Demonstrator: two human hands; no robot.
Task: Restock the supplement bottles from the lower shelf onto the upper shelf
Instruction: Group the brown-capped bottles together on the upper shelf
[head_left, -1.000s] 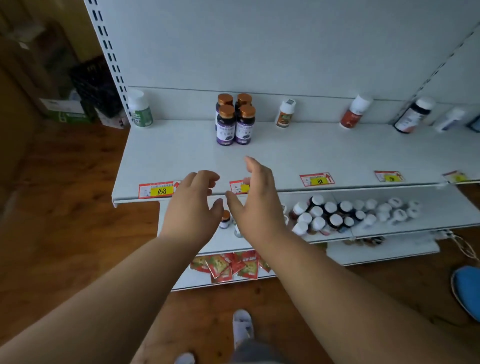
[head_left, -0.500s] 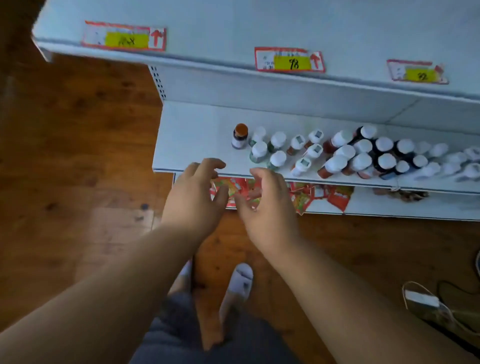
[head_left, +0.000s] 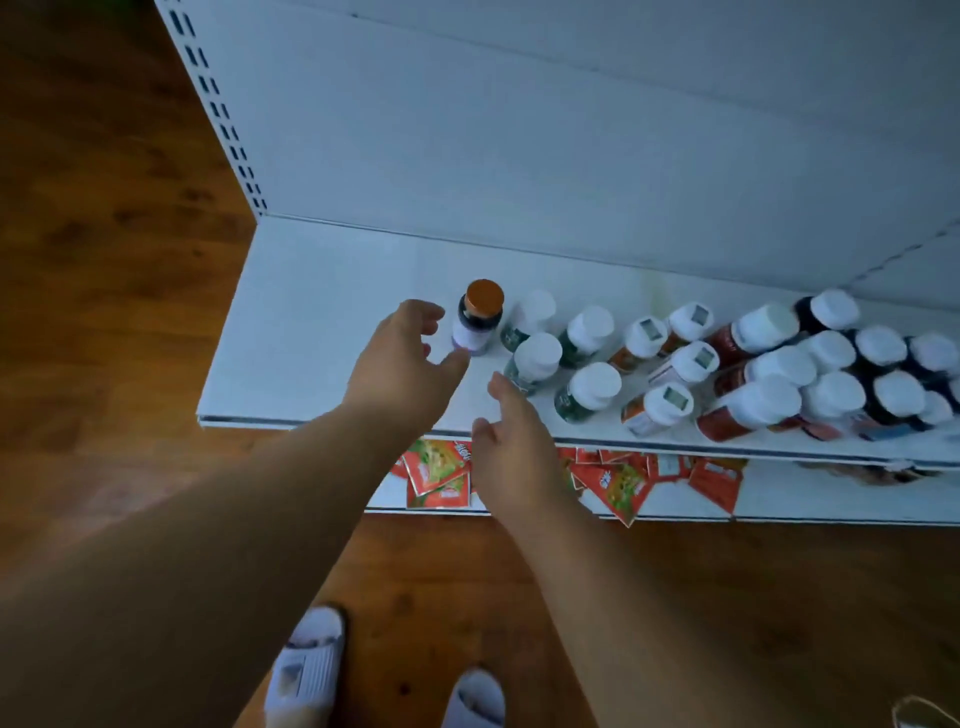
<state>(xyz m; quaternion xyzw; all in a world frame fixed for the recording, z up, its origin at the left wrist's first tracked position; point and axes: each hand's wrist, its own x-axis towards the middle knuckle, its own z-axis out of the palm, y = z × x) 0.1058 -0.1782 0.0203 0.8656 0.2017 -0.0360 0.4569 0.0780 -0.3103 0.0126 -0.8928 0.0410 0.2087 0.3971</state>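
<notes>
The orange-capped bottle (head_left: 479, 318) is standing upright at the left end of the crowd on the lower shelf (head_left: 332, 332), just ahead and right of the left hand (head_left: 410, 358), the nearer one. That hand is reaching with fingers spread and loosely curved, empty, its thumb just beside the bottle's base. The right hand (head_left: 511, 452) is hanging back over the shelf edge, relaxed and empty.

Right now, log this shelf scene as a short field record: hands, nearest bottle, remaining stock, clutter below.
left hand: open, reaching beside the orange-capped bottle, no grip yet
right hand: open, holds nothing, near the front green bottle
lower shelf: many white-capped bottles clustered right of the orange-capped one
below: red packets lying scattered
</notes>
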